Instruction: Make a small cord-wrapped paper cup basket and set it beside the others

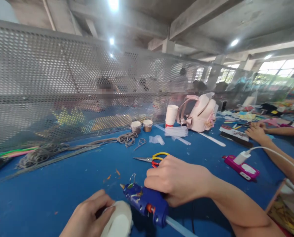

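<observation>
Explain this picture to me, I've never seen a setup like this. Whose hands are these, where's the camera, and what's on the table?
There's no machine arm here, just a person's two bare hands. The single picture comes from a camera worn on that person's head, looking forward and down. The left hand holds a round white piece; the right hand grips a blue glue gun with a glue stick poking out the back. On the blue table beyond lie scissors, grey cord, stacked paper cups, a pink bag and a magenta power strip. The hand farther right belongs to somebody else.
</observation>
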Demonstrator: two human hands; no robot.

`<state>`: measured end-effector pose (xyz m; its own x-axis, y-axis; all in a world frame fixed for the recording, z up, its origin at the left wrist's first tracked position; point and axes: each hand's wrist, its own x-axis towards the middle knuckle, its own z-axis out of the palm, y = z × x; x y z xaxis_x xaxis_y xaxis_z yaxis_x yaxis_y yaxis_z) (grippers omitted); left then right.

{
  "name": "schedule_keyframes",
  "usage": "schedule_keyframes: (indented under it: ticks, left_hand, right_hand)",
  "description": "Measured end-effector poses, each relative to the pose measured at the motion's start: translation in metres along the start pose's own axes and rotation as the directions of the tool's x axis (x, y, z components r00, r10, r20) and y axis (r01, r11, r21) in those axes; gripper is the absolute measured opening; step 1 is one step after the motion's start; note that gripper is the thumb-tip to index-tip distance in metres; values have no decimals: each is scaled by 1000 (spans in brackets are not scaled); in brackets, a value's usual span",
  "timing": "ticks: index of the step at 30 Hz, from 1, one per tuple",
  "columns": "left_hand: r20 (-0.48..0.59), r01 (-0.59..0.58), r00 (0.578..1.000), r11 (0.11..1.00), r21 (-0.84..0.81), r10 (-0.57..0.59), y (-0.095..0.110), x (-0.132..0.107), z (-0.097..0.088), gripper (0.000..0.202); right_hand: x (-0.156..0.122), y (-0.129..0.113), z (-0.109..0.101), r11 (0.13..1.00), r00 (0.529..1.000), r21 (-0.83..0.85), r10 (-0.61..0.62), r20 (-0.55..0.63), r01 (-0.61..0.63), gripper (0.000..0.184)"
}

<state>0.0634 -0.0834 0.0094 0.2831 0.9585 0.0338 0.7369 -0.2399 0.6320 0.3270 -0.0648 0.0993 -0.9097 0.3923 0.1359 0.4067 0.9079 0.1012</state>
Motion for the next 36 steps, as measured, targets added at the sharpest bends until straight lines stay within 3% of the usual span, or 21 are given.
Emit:
schedule_keyframes:
  ticks: [5,8,11,18,21,25,28,32,36]
  left_hand:
    - [-56,32,998,999,-40,-34,25,-9,-6,27]
    - [-68,122,990,992,-43,-125,33,-10,-8,21]
    - [-61,186,980,981,-48,-189,37,-10,-10,17]
    - [-61,173,983,985,5,-173,35,-13,-13,14]
    - [-30,170,985,981,93,-168,37,-11,-16,14]
    - [104,200,970,964,174,-220,43,-8,-25,22]
    - [203,165,959,973,160,-197,47,-6,-37,30]
    - [243,57,967,995,84,-76,54,-2,-49,31]
    - [303,-109,950,987,117,68,59,5,-43,22]
  right_hand:
    - [-3,-4,-11,998,999,53,14,48,-17,4]
    - [-5,-3,-12,998,999,57,8,51,-10,7]
    - [-6,-3,-11,999,1000,43,-1,22,0,10]
    - [-4,-4,-12,1000,1000,23,10,-6,-9,11]
    - [-3,-5,-13,999,1000,40,8,-7,-8,10]
    - [-2,-4,-14,999,1000,52,9,-12,-8,10]
    - [-3,-1,-15,998,1000,59,14,-22,-12,10]
    - [-4,6,-15,996,998,87,11,-55,-6,10]
    - [-3,9,-15,996,997,90,23,-72,-16,11]
